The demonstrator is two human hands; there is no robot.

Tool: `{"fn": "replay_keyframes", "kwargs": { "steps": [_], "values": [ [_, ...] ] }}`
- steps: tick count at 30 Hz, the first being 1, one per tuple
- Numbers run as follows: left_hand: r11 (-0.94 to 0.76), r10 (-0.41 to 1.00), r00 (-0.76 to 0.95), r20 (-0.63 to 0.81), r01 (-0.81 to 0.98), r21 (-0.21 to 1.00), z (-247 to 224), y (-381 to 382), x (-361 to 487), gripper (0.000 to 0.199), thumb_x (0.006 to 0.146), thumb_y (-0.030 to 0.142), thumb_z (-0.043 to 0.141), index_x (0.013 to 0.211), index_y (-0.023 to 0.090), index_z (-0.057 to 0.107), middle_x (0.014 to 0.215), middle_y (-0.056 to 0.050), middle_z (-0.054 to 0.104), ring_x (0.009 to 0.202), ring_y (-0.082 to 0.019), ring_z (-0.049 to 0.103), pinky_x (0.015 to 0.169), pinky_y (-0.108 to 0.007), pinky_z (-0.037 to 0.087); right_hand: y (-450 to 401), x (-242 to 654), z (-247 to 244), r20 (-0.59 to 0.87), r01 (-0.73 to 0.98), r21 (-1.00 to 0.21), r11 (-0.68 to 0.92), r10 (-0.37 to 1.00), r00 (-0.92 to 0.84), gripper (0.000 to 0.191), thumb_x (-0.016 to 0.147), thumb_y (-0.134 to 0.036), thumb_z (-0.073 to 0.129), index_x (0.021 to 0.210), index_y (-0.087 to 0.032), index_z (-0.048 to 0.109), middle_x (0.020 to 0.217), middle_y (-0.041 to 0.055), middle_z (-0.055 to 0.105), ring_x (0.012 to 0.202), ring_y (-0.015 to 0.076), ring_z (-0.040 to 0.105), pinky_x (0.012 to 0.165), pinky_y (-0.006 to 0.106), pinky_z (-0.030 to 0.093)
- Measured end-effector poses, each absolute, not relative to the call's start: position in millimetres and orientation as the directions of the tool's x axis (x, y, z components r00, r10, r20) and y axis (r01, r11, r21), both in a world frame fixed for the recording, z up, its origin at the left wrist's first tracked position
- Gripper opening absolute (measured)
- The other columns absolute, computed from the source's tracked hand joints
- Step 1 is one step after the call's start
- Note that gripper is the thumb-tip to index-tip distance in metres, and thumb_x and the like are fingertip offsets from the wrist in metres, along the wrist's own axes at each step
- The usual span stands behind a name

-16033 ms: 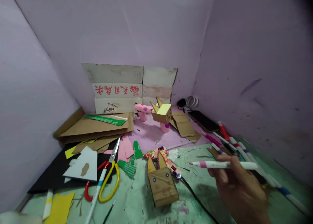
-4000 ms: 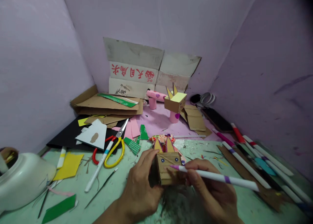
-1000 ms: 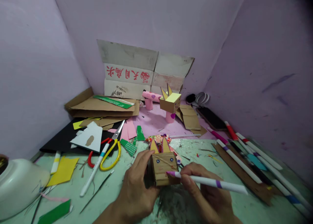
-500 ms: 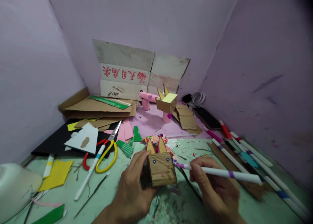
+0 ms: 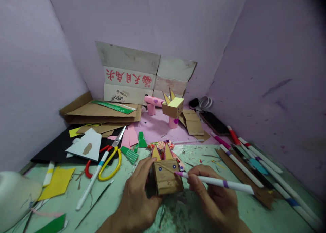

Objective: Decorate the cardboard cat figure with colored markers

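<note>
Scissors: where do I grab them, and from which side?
I'd take the scissors by the outer edge of the yellow loop, coming from the right and slightly the near side. They lie with the blades pointing away, and that edge is uncovered, while the blue-banded marker lies across the red handle.

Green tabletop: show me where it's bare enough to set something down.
Bare: between the thin dark strip and left hand, and between right hand and long brown cardboard strip. Crowded: around red-and-yellow-handled scissors at left and white-barrelled markers at right.
</note>
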State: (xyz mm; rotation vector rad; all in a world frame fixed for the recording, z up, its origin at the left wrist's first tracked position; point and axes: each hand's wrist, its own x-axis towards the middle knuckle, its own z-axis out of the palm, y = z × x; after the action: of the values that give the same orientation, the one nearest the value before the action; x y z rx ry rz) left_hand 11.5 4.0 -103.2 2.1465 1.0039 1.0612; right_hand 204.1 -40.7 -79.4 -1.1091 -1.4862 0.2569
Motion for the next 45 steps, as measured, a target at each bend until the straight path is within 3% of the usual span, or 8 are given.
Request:
{"fn": "replay_keyframes", "kwargs": {
  "steps": [11,23,32,40,45],
  "values": [
    [-0.587,0.798,0.414,0.438,0.372,0.719,-102.6,6.2,13.0,0.063,0.075,0.013,0.062,0.131,0.026,0.037,0.127,-0.010,0.052,0.116,-0.028,0.056,0.096,-0.044,0.052,-42.1,206.4,-76.6,0.657,0.508,-0.676,0.533,0.748,0.090,0.012,0.088,-0.014,0.055,0.082,-0.022,0.061,0.062,-0.0023,0.058,0.052,0.0122,0.054,0.047,0.021,0.042],
    [-0.599,0.792,0.414,0.449,0.382,0.704,-105.1,5.7,11.7,0.064,0.074,0.013,0.062,0.132,0.025,0.038,0.128,-0.011,0.053,0.115,-0.028,0.057,0.095,-0.045,0.053,-42.7,199.8,-79.0,0.614,0.419,-0.767,0.487,0.745,0.259,0.017,0.090,-0.020,0.055,0.076,-0.021,0.063,0.060,-0.0020,0.054,0.052,0.0121,0.048,0.049,0.023,0.040],
    [-0.565,0.816,0.406,0.412,0.411,0.715,-106.3,4.5,10.7,0.070,0.068,0.008,0.061,0.132,0.025,0.038,0.129,-0.011,0.051,0.116,-0.031,0.055,0.092,-0.048,0.054,-42.3,203.9,-80.9,0.637,0.477,-0.719,0.505,0.753,0.163,0.014,0.089,-0.016,0.055,0.078,-0.021,0.063,0.061,-0.0011,0.058,0.054,0.0134,0.053,0.049,0.024,0.041],
    [-0.585,0.801,0.412,0.434,0.387,0.712,-106.2,4.5,10.9,0.066,0.072,0.010,0.062,0.131,0.026,0.038,0.127,-0.009,0.053,0.117,-0.028,0.055,0.097,-0.047,0.052,-43.1,204.3,-79.3,0.630,0.442,-0.746,0.499,0.744,0.223,0.017,0.090,-0.018,0.053,0.076,-0.022,0.061,0.061,-0.0028,0.054,0.051,0.0112,0.049,0.050,0.022,0.041],
    [-0.565,0.813,0.416,0.407,0.395,0.725,-106.6,4.0,10.2,0.068,0.071,0.009,0.061,0.133,0.026,0.037,0.130,-0.010,0.050,0.119,-0.029,0.053,0.098,-0.048,0.050,-42.5,207.2,-77.8,0.654,0.507,-0.685,0.523,0.748,0.113,0.015,0.089,-0.014,0.054,0.078,-0.021,0.061,0.063,-0.0018,0.058,0.054,0.0120,0.054,0.048,0.022,0.041]
  ]
}}
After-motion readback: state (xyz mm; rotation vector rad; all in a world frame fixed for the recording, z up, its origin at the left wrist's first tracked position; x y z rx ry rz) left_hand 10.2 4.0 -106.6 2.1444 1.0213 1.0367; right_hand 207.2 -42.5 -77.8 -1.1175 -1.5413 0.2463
